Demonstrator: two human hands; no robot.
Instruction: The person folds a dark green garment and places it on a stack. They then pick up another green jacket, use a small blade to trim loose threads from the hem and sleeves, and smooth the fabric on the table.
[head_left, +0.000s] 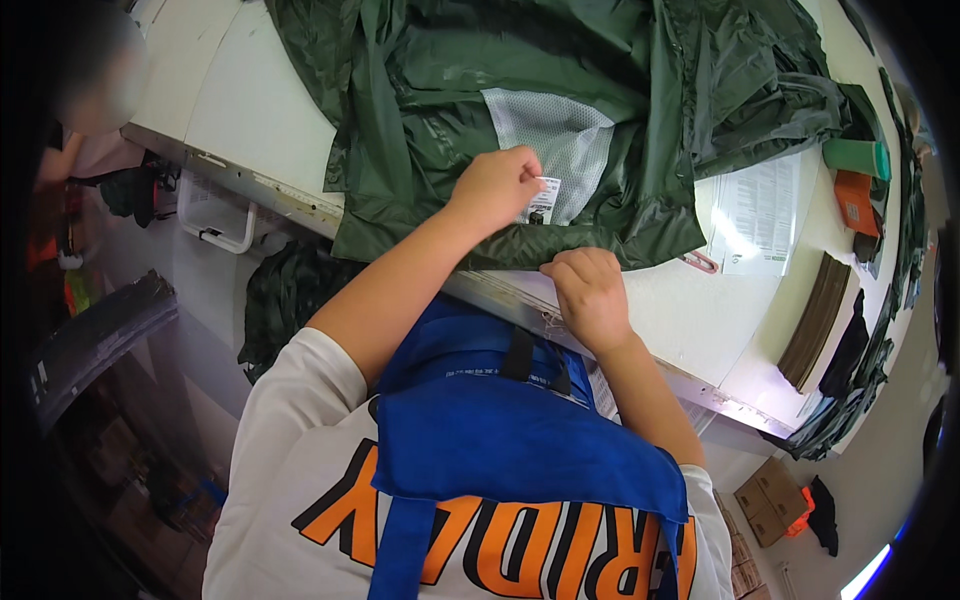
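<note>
Pinching white tag point(546, 186), left hand point(495, 188); right hand point(590, 290) clenched on green jacket point(480, 90) hem; paper sheet point(758, 212), green cup point(855, 158) nearby.

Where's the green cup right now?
In the head view, the green cup lies on its side near the right edge of the white table, just right of the dark green jacket and above an orange object.

Left hand point(497, 188) fingers pinched; right hand point(590, 292) curled, knuckles up
</note>
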